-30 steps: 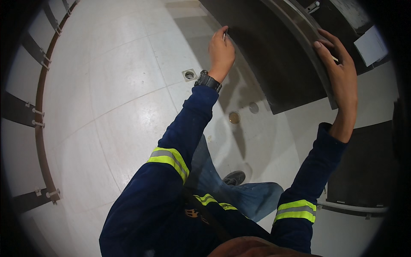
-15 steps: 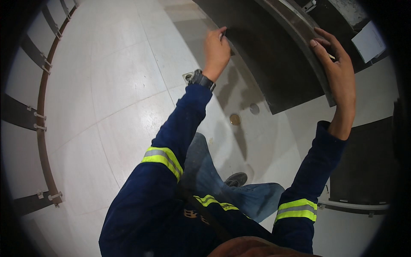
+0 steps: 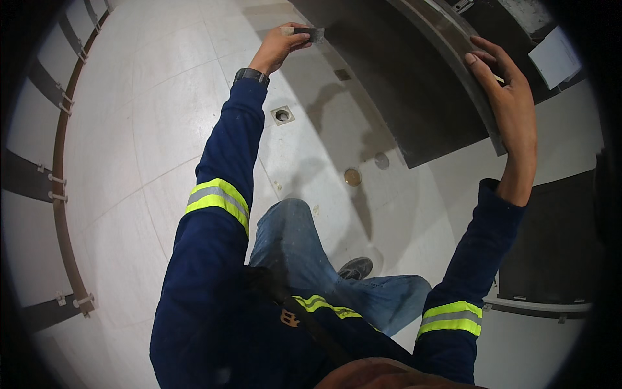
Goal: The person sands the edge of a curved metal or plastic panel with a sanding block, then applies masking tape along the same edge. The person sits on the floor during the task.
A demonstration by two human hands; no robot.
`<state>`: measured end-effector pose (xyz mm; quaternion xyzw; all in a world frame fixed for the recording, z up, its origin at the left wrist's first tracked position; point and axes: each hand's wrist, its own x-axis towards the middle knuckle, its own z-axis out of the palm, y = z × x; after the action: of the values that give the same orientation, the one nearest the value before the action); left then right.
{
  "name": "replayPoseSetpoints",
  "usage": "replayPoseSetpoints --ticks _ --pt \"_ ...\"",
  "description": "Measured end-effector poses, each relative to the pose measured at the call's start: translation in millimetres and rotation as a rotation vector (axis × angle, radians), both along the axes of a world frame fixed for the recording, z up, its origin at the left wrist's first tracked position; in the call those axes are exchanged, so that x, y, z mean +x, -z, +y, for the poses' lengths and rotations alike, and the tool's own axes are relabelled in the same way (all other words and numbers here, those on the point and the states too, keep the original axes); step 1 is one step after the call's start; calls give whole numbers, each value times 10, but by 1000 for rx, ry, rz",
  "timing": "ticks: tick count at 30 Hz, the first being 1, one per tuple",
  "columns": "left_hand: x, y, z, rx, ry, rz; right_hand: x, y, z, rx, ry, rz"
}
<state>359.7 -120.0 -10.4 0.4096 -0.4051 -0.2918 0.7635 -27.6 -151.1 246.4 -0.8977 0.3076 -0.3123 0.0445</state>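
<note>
My left hand [image 3: 280, 48], with a dark watch at the wrist, pinches a small dark flat piece [image 3: 310, 34] with a pale worn end; its exact kind does not show. It is held beside the left edge of a large dark panel [image 3: 402, 84]. A raised grey-brown edge strip [image 3: 453, 61] runs along the panel's right side. My right hand [image 3: 512, 94] rests at that strip, thumb and fingers apart and slightly curved, fingertips touching or very near it. Something small and yellowish [image 3: 498, 79] shows between thumb and fingers, too little of it to name.
Pale floor tiles [image 3: 175, 97] hold a square drain [image 3: 282, 116] and a round brass-coloured cover [image 3: 352, 177]. White and dark cubicle panels [image 3: 32, 243] line the left. A white sheet-like object [image 3: 555, 58] lies at the upper right, with a dark panel [image 3: 551, 240] below it.
My left hand has moved left and up, away from the dark panel's edge, bringing the small flat piece into plain view. My right hand has hardly moved.
</note>
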Motion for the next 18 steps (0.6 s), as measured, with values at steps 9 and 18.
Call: replayPoseSetpoints --ticks 9,18 --pt "-147 44 -44 2 64 -122 4 -17 -9 -4 -16 7" --pt "-488 64 95 13 -32 -216 15 -1 -18 -24 28 14"
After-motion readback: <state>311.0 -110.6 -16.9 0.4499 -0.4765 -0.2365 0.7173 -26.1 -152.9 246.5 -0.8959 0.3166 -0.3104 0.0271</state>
